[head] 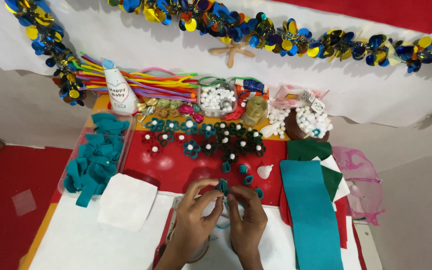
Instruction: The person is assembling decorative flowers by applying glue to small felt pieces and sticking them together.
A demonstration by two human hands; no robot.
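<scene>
My left hand and my right hand meet at the near middle of the table, fingertips together on a small teal felt piece. Both pinch it from either side. Just beyond it lie three loose teal felt rolls and a white teardrop-shaped piece on the red sheet. Farther back, rows of finished teal and dark green felt flowers with white pompom centres sit on the same red sheet.
A clear tray of teal felt strips stands left, a white sheet beside it. Teal felt, green and white sheets lie right. At the back are pipe cleaners, a pompom tub, a glue jar, a white cone and tinsel.
</scene>
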